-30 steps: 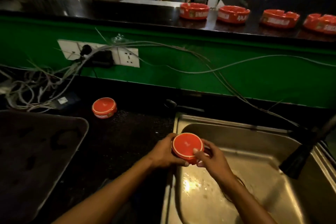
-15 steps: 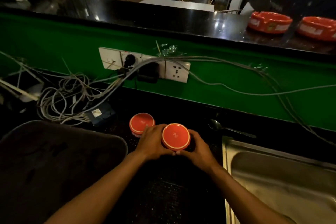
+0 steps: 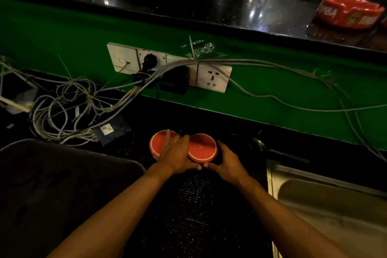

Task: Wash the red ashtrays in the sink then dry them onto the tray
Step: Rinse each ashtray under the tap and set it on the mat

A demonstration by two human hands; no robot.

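Two red ashtrays lie upside down, side by side, on the dark perforated mat (image 3: 194, 201). Both of my hands hold the right ashtray (image 3: 202, 148): my left hand (image 3: 178, 154) curls round its left side and my right hand (image 3: 227, 162) round its right side. My left hand's fingers overlap the left ashtray (image 3: 159, 145), which it partly hides. Another red ashtray (image 3: 350, 13) stands upright on the black bar counter at the far right. The steel sink (image 3: 326, 205) is at the lower right.
A dark tray (image 3: 52, 190) fills the lower left. Tangled grey cables (image 3: 62, 109) and a socket strip (image 3: 167, 69) run along the green wall behind the mat. A spoon (image 3: 272, 150) lies on the counter just beyond the sink's corner.
I carried the ashtray from over the sink leftward to the mat and lowered it beside the first one. The view swung left with it.
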